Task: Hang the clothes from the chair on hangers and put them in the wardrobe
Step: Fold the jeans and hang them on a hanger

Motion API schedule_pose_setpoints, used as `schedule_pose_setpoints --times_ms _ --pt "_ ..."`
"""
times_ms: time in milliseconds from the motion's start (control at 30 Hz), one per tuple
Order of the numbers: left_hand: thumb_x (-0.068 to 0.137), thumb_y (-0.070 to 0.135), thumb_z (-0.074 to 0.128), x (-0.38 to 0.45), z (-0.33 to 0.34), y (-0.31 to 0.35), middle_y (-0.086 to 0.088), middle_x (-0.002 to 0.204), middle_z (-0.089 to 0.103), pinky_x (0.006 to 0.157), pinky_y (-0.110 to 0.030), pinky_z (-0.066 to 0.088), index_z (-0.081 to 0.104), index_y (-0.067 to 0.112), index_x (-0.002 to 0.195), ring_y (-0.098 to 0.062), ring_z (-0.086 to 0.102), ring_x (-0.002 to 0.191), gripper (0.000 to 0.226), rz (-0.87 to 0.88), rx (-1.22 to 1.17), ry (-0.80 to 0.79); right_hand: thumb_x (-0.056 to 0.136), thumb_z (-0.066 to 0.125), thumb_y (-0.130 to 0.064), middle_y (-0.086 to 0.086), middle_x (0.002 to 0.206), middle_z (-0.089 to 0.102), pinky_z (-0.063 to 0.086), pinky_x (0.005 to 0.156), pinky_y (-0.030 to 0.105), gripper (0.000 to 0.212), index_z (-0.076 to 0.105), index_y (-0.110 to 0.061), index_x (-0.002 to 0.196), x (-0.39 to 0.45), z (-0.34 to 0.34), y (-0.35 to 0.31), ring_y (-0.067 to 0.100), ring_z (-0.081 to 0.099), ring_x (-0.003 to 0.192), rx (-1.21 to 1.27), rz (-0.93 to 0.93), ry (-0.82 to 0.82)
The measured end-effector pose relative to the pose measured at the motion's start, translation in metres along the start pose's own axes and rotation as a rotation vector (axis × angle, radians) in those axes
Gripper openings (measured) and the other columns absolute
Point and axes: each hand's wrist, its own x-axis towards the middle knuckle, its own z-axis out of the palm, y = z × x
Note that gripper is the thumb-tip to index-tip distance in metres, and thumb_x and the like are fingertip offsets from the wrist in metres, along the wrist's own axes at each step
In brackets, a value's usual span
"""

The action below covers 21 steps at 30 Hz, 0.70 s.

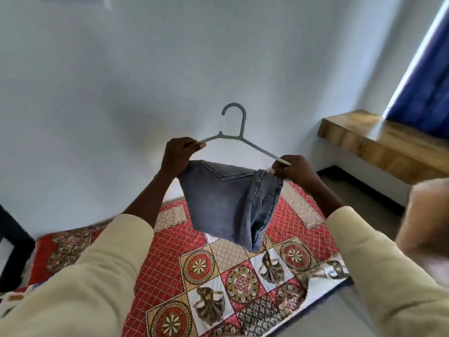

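Hands: both raised in front of a pale wall, each gripping one end of the hanger.
Left hand (178,154): fingers curled round the left arm of the grey hanger (239,138) and the denim edge below it.
Jeans (228,203): grey-blue, folded over the hanger's lower bar, back pocket showing, hanging above the bed (184,271) with its red patterned cover.
Right hand (292,170): pinching the hanger's right tip and the jeans' edge.
Wooden ledge (379,144): at right, under a blue curtain (427,93).
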Motion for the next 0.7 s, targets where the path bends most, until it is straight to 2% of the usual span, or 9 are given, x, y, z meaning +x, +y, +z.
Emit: schedule_pose_setpoints --times_ms 67,167,233,367,400,467,567,633,700 --pt "0.083 0.032 0.076 -0.008 0.037 0.026 -0.013 0.057 0.054 0.053 -0.021 0.032 0.071 0.004 0.071 -0.008 0.042 0.055 0.031 0.002 -0.026 -0.021 0.077 0.077 -0.005 0.022 0.078 0.069 0.046 0.065 0.027 0.011 0.071 0.002 0.083 -0.025 -0.032 0.020 0.017 0.058 0.067 -0.031 0.025 0.032" --pt "0.082 0.029 0.078 -0.021 0.095 0.058 0.009 0.051 0.051 0.051 -0.017 0.031 0.071 0.008 0.070 -0.001 0.041 0.050 0.026 0.017 -0.070 -0.069 0.080 0.074 -0.013 0.013 0.080 0.070 0.049 0.065 0.029 0.008 0.069 -0.007 0.081 -0.057 -0.073 0.048 0.021 0.062 0.071 -0.248 0.037 0.060" --pt "0.081 0.028 0.079 -0.031 0.143 0.083 0.014 0.047 0.051 0.052 -0.016 0.032 0.070 0.012 0.068 -0.001 0.042 0.049 0.023 0.041 -0.098 -0.131 0.084 0.069 -0.020 0.007 0.082 0.070 0.049 0.068 0.034 0.006 0.066 -0.015 0.081 -0.083 -0.112 0.075 0.022 0.062 0.074 -0.371 0.046 0.084" --pt "0.081 0.031 0.079 -0.046 0.231 0.136 0.011 0.052 0.055 0.055 -0.022 0.034 0.073 0.012 0.073 -0.003 0.043 0.052 0.021 0.079 -0.191 -0.197 0.097 0.060 -0.028 -0.004 0.072 0.062 0.043 0.062 0.028 0.019 0.063 -0.020 0.079 -0.154 -0.205 0.123 0.017 0.058 0.069 -0.304 0.094 0.196" --pt "0.082 0.031 0.078 -0.048 0.250 0.150 0.007 0.055 0.056 0.056 -0.025 0.035 0.072 0.012 0.073 -0.005 0.043 0.054 0.022 0.083 -0.215 -0.216 0.100 0.054 -0.032 -0.003 0.073 0.062 0.044 0.062 0.030 0.023 0.059 -0.022 0.080 -0.172 -0.223 0.131 0.019 0.059 0.070 -0.327 0.090 0.240" --pt "0.082 0.031 0.077 -0.054 0.294 0.184 -0.003 0.058 0.056 0.059 -0.028 0.035 0.072 0.010 0.073 -0.010 0.044 0.057 0.024 0.099 -0.265 -0.273 0.104 0.042 -0.036 0.010 0.088 0.066 0.046 0.066 0.037 0.027 0.056 -0.015 0.095 -0.210 -0.256 0.149 0.033 0.062 0.077 -0.512 0.090 0.339" --pt "0.082 0.032 0.077 -0.063 0.359 0.241 0.006 0.057 0.061 0.061 -0.026 0.039 0.074 0.012 0.077 -0.006 0.050 0.059 0.021 0.172 -0.320 -0.377 0.104 0.039 -0.032 0.020 0.113 0.067 0.046 0.070 0.045 0.029 0.053 -0.010 0.116 -0.260 -0.301 0.183 0.046 0.064 0.090 -0.765 0.153 0.496" --pt "0.082 0.033 0.077 -0.071 0.401 0.286 0.018 0.058 0.064 0.061 -0.017 0.042 0.077 0.018 0.086 0.007 0.053 0.060 0.015 0.231 -0.379 -0.437 0.101 0.039 -0.034 0.021 0.111 0.068 0.044 0.066 0.042 0.036 0.056 -0.006 0.115 -0.295 -0.332 0.197 0.047 0.064 0.086 -0.841 0.153 0.642" --pt "0.083 0.031 0.077 -0.081 0.447 0.327 0.019 0.064 0.065 0.061 -0.011 0.043 0.075 0.021 0.091 0.014 0.053 0.060 0.014 0.247 -0.445 -0.493 0.098 0.038 -0.038 0.024 0.099 0.069 0.043 0.058 0.039 0.043 0.061 -0.004 0.109 -0.328 -0.360 0.207 0.048 0.064 0.073 -0.865 0.155 0.785"
